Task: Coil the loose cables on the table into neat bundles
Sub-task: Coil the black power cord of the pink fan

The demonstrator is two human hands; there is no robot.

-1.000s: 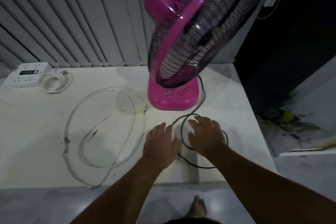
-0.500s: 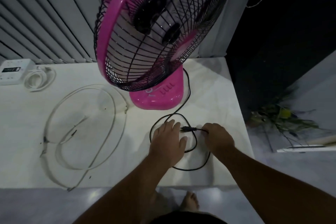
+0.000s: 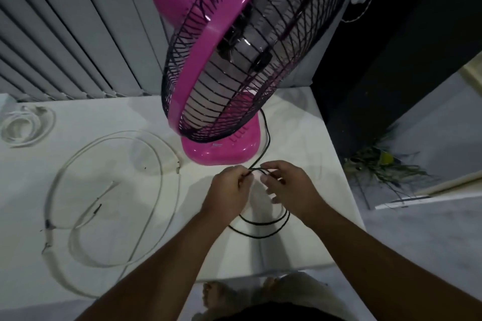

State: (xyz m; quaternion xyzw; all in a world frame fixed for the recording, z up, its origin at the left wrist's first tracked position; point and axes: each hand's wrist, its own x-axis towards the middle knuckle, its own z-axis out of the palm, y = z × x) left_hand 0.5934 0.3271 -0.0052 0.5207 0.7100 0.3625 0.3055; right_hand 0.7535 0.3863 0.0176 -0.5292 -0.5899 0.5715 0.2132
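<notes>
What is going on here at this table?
A person is coiling the black cable that runs from behind the pink fan. The left hand and the right hand both pinch it, raised just in front of the fan's base, while two loops of it curve below, over the white table. The long white cable sprawls loose to the left, untouched. A small white coil sits at the far left.

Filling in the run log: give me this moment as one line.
step: coiling black cable | left hand: pinches it | right hand: pinches it | slack: looped on table | white cable: loose, untouched
</notes>
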